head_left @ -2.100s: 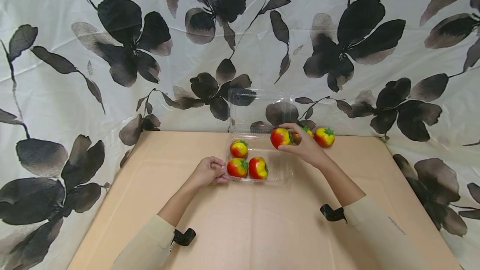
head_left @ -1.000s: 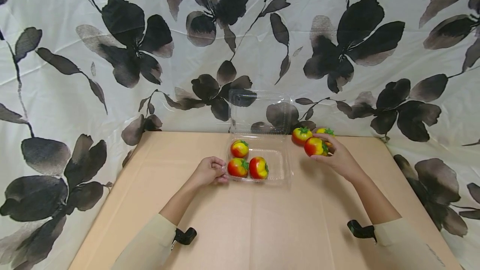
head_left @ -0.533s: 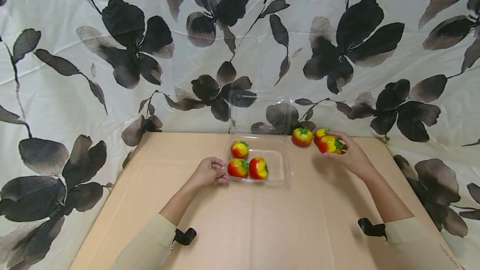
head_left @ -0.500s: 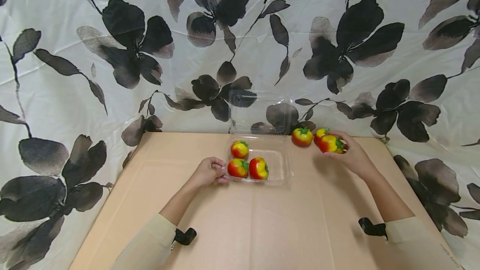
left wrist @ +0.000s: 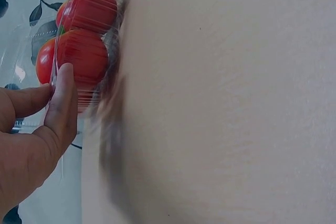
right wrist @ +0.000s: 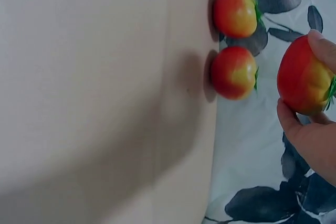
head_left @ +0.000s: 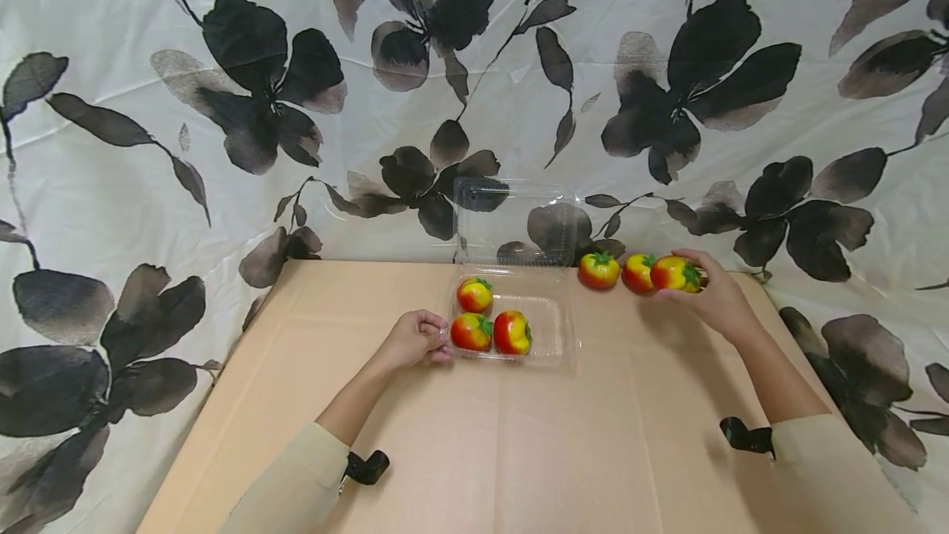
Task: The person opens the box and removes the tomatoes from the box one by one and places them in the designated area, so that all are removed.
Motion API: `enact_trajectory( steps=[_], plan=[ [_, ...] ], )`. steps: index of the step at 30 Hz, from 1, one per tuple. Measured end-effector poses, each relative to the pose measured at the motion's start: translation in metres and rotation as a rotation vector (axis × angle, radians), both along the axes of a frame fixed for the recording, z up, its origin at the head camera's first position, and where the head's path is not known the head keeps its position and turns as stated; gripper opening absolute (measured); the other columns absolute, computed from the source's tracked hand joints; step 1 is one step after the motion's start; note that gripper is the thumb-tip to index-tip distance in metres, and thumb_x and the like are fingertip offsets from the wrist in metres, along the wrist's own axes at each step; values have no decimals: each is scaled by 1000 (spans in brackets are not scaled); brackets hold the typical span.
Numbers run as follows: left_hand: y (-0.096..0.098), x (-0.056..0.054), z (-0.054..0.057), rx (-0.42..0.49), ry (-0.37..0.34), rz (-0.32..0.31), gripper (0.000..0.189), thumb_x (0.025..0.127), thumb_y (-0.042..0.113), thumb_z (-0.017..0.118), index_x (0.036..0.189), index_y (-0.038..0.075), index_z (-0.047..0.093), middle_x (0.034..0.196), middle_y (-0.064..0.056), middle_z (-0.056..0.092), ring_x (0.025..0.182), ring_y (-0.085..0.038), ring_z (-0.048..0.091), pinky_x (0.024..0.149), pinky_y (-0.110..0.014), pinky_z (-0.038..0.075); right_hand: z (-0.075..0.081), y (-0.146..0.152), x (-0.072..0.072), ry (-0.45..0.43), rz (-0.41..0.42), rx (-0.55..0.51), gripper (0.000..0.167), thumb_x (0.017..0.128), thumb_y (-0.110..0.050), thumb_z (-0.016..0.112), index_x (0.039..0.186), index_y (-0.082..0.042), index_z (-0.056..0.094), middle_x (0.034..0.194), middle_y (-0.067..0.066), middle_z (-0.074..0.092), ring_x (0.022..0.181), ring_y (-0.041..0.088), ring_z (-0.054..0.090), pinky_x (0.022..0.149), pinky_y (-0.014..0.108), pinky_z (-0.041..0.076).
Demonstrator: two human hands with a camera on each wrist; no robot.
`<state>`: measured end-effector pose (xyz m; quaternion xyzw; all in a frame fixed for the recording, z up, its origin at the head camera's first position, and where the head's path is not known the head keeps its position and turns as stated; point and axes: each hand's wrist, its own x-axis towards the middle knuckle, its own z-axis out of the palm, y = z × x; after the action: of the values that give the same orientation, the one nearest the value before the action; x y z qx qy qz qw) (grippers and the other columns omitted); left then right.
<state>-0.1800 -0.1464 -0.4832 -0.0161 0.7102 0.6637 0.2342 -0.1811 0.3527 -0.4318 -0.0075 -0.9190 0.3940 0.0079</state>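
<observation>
On a clock centred on the clear tray, with 12 pointing away from you, your left sleeve comes in at 8 o'clock and your right sleeve at 4, a black wrist device at the left cuff and another black device at the right. They reach over a plain tan surface.

Your left hand is between 8 and 9 o'clock, its thumb and fingers pinching the tray's wall near the front corner. Inside the tray are three red-and-yellow fruits with green tops: one fruit at 6 o'clock, a second fruit just beside it at 8, and a third fruit farther back at 10.

Your right hand is at 3 o'clock, well apart from the tray, its thumb and fingers gripping the held fruit. Between that and the tray, near the back edge of the surface, a loose fruit and another loose fruit sit near each other; your right wrist view shows gaps between all three.

At 12 o'clock, the tray's clear lid stands raised before a white cloth with dark flowers.
</observation>
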Motion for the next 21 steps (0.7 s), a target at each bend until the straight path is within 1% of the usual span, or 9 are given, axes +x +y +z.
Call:
enact_trajectory(
  steps=[5, 11, 13, 16, 21],
  plan=[
    [0, -1, 1, 2, 1, -7, 24, 99, -11, 57, 121, -16, 49, 90, -16, 61, 75, -21, 73, 80, -47, 67, -4, 9, -5, 13, -38, 17, 78, 94, -30, 78, 155, -4, 37, 153, 34, 39, 130, 54, 43, 110, 74, 42],
    [1, -1, 2, -6, -1, -4, 23, 98, -12, 58, 120, -15, 50, 90, -16, 62, 76, -23, 74, 80, -47, 67, -6, 20, -11, -39, -84, 48, 80, 96, -35, 75, 158, -5, 33, 155, 35, 36, 130, 56, 41, 110, 75, 42],
    [1, 0, 2, -13, -3, 1, 23, 98, -12, 58, 120, -15, 50, 90, -16, 61, 76, -24, 74, 81, -47, 67, -7, 22, -14, -50, -92, 47, 82, 95, -36, 75, 159, -6, 32, 155, 35, 35, 130, 56, 41, 110, 74, 42],
    [1, 1, 3, -15, -1, 8, 23, 97, -12, 59, 119, -15, 50, 91, -17, 61, 77, -26, 74, 80, -48, 66, -7, 24, -18, -48, -102, 34, 83, 95, -34, 77, 158, -4, 32, 155, 36, 36, 130, 56, 41, 111, 73, 42],
    [1, 1, 3, -13, 6, 7, 22, 98, -13, 58, 119, -15, 51, 91, -17, 61, 77, -26, 74, 80, -49, 66, -8, 29, -22, -64, -127, 5, 85, 95, -31, 77, 158, 1, 29, 154, 36, 35, 133, 55, 39, 114, 72, 39]
  ],
)
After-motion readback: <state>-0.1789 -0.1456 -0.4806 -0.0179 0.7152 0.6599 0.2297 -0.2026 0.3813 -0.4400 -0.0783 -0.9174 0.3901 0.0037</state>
